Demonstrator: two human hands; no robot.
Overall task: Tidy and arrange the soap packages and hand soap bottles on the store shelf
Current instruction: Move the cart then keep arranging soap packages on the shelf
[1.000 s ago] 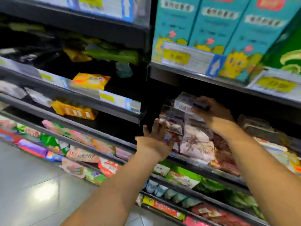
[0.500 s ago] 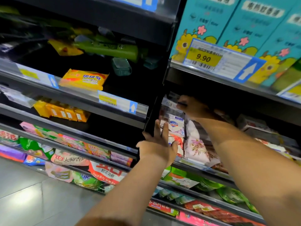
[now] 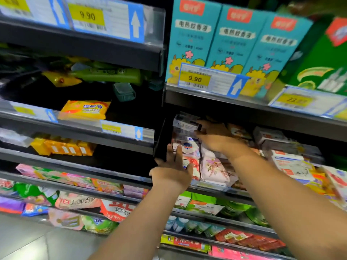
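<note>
A stack of soap packages fills the left end of the middle right shelf (image 3: 216, 185). My right hand (image 3: 214, 136) reaches in and grips the top grey-white soap box (image 3: 185, 122) of that stack. Below it lies a white soap package with a blue shield logo (image 3: 187, 147), then a red-and-white one and a pink floral package (image 3: 214, 168). My left hand (image 3: 173, 170) is at the stack's front left, fingers straight and pointing up, touching the white and red-white packages. More white and red soap boxes (image 3: 287, 162) lie to the right.
Blue boxes (image 3: 234, 40) and a green box (image 3: 323, 68) stand on the shelf above, behind price tags. In the left bay lie a yellow soap package (image 3: 84, 109) and yellow bars (image 3: 63, 147). Lower shelves hold coloured pouches (image 3: 75, 201). Floor tiles show at bottom left.
My right hand has gone a little deeper into the shelf with the top box. My left hand has stayed at the stack's front. The camera has moved closer and tilted up.
</note>
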